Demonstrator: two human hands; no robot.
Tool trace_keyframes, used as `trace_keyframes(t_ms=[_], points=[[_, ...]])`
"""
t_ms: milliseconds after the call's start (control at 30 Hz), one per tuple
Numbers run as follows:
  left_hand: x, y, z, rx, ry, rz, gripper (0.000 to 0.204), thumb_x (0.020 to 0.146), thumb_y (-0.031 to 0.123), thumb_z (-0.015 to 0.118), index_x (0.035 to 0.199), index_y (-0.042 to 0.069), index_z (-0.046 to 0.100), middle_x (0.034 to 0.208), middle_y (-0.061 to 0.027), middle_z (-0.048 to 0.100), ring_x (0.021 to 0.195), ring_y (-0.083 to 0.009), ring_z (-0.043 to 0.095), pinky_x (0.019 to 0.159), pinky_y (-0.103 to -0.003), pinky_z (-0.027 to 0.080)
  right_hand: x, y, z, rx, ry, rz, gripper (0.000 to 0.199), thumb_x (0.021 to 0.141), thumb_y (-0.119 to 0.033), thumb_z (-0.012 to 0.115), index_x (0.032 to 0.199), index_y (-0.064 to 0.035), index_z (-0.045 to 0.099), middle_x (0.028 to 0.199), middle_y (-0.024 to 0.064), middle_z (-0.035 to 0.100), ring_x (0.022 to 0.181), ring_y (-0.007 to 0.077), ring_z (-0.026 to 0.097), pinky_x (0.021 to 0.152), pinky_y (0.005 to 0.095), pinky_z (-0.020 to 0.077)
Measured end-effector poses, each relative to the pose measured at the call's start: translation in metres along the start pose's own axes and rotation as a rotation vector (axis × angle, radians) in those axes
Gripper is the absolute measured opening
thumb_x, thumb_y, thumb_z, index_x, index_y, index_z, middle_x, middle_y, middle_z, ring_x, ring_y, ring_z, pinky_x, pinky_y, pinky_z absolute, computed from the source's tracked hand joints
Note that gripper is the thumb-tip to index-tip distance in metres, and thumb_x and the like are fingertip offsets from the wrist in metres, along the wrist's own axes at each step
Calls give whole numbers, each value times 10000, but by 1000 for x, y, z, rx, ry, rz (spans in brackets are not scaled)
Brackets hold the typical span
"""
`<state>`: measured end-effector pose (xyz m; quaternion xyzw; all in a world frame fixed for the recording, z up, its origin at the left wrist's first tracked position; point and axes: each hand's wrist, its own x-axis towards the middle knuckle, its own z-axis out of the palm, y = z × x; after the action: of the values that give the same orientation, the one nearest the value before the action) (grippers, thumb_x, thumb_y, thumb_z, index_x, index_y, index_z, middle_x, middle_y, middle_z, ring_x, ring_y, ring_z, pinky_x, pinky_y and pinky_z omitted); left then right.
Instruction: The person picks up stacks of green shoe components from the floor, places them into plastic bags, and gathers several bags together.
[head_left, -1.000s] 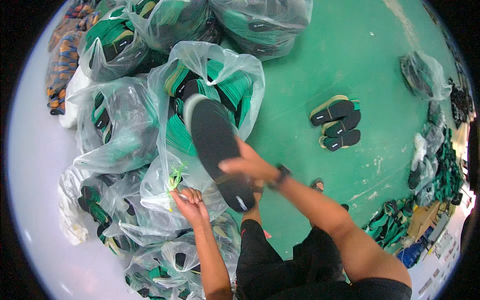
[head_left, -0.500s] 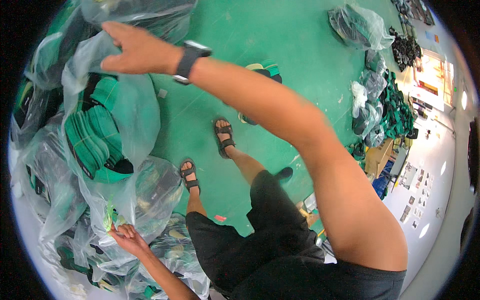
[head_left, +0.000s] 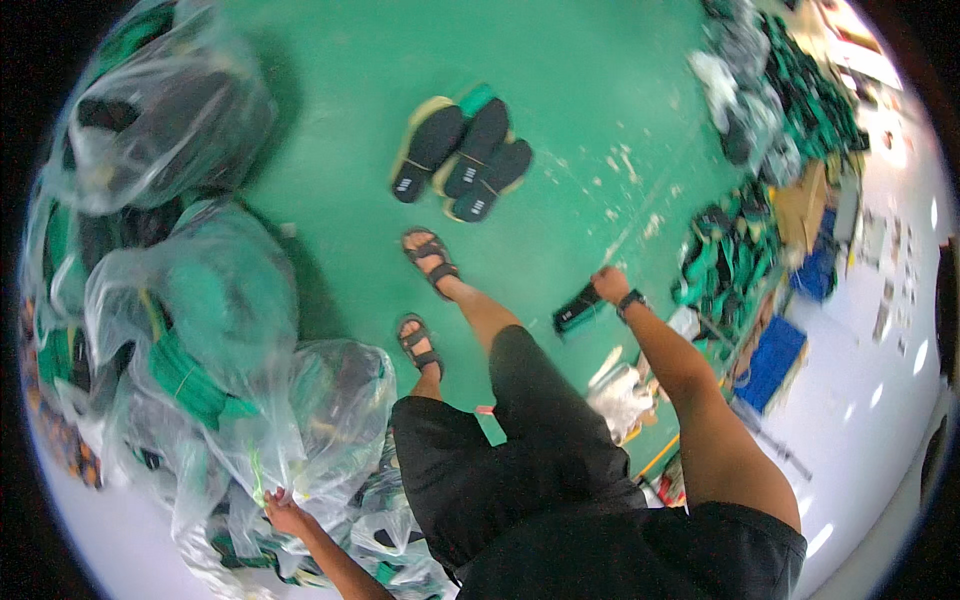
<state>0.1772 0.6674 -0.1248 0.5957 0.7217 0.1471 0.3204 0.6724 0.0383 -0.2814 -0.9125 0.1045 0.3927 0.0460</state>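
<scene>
Bags of clear plastic [head_left: 235, 400] stuffed with green and black soles crowd the left of the frame, and the left hand [head_left: 285, 512] at lower left pinches the nearest bag's plastic. At right of centre the right hand [head_left: 607, 285] grips a black sole [head_left: 577, 309]. Three loose soles [head_left: 462, 155] lie on the green floor [head_left: 600, 120] at upper centre, beyond the person's sandalled feet [head_left: 428, 258].
</scene>
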Motion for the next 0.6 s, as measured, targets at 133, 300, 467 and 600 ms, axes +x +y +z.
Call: trace_keyframes(t_ms=[133,300,467,600], points=[[12,-34,-24,898,-126,530,265,782,194,600,795,-49,494,762,-119,557,694,-208,530,602,-319,451,-100,117,69,-135,-193,25,364,728,-367,558,796,-13,613,771,217,596,768,363,579,683,430,459],[28,-59,-10,-152,-125,-123,203,750,184,621,753,13,514,610,-20,425,511,-132,429,436,-263,350,-166,177,135,240,-359,244,269,778,-266,542,820,-5,594,597,132,568,579,247,585,528,350,470],[23,-80,0,-110,-205,-79,164,759,180,605,795,27,559,591,9,428,491,-95,405,416,-227,317,-153,231,190,593,-201,411,401,735,-377,552,653,14,591,530,123,574,439,208,557,484,344,471],[29,-92,-25,428,-236,456,159,800,158,554,887,26,566,627,-5,436,549,-99,427,460,-236,358,-80,261,258,579,9,391,864,654,-469,676,1153,144,327,1045,263,528,938,312,550,827,371,431]])
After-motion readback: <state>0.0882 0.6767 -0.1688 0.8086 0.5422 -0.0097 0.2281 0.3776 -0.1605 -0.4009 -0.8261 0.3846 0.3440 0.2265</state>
